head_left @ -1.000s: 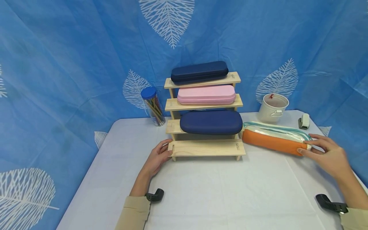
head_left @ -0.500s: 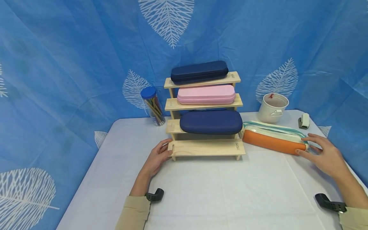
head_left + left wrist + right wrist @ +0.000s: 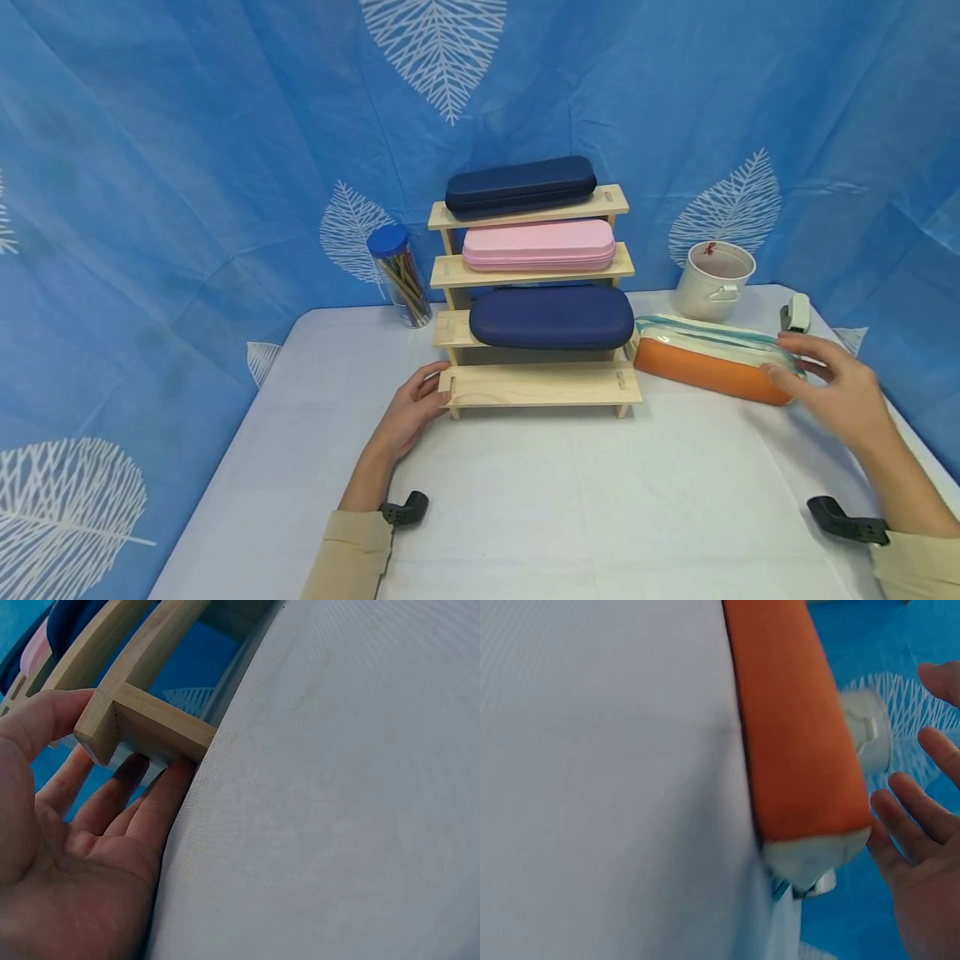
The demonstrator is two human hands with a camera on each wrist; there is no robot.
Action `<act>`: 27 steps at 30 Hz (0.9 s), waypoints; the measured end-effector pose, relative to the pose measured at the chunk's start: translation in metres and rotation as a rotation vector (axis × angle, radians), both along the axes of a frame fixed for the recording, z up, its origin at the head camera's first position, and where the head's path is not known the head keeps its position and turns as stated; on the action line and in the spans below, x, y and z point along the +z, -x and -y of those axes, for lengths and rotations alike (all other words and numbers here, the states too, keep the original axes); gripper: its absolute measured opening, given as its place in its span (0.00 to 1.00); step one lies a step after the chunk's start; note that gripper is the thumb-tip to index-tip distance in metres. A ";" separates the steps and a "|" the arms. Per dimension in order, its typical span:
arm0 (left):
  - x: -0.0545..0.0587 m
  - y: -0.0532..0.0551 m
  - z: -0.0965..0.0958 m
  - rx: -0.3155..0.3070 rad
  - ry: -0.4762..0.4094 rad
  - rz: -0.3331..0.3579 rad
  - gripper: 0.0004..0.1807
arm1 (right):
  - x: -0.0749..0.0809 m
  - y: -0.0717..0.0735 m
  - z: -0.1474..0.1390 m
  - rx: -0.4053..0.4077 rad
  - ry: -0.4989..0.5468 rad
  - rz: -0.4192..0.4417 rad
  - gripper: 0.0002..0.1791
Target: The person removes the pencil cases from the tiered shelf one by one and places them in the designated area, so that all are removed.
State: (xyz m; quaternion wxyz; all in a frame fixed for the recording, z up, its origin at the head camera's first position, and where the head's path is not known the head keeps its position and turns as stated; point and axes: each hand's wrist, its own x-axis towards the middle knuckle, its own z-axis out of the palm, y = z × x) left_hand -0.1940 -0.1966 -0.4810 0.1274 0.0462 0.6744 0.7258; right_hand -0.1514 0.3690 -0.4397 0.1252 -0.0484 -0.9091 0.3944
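In the head view, a four-step wooden display rack (image 3: 540,385) stands mid-table. My left hand (image 3: 408,414) grips the left end of its lowest step; the left wrist view puts the thumb on the board's end (image 3: 97,735) and the fingers against the side panel. To the rack's right lies a soft pencil case (image 3: 701,367), orange below, clear and cream above with a teal zipper. Over its right end hovers my right hand (image 3: 840,392). The right wrist view has those fingers spread apart beside the orange case (image 3: 799,727), holding nothing.
A dark navy case (image 3: 521,190), a pink case (image 3: 538,246) and a blue case (image 3: 551,318) lie on the upper steps. Behind are a blue-lidded tube of pencils (image 3: 401,275), a white pot (image 3: 712,283) and a small stapler (image 3: 795,315). A blue curtain backs the table.
My right hand has let go of the pencil case's right end, then risen and moved slightly left over it. That end has shifted a little leftward. My left hand stays on the rack.
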 end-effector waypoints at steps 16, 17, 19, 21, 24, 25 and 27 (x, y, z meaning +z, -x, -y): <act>0.017 -0.007 -0.003 -0.038 0.022 0.021 0.30 | 0.035 0.007 0.042 0.143 0.013 -0.020 0.33; 0.021 -0.009 -0.004 -0.044 0.028 0.025 0.30 | 0.035 0.008 0.043 0.148 0.008 -0.025 0.33; 0.026 -0.011 -0.005 -0.052 0.034 0.025 0.30 | 0.036 0.010 0.045 0.164 0.005 -0.045 0.33; 0.027 -0.011 -0.005 -0.050 0.039 0.026 0.30 | 0.036 0.012 0.048 0.180 0.002 -0.060 0.33; 0.027 -0.011 -0.005 -0.047 0.043 0.031 0.30 | 0.036 0.015 0.053 0.207 0.012 -0.087 0.34; 0.027 -0.011 -0.005 -0.045 0.043 0.033 0.30 | 0.036 0.016 0.055 0.210 0.014 -0.093 0.34; 0.026 -0.011 -0.005 -0.043 0.045 0.034 0.30 | 0.037 0.016 0.059 0.218 0.029 -0.109 0.33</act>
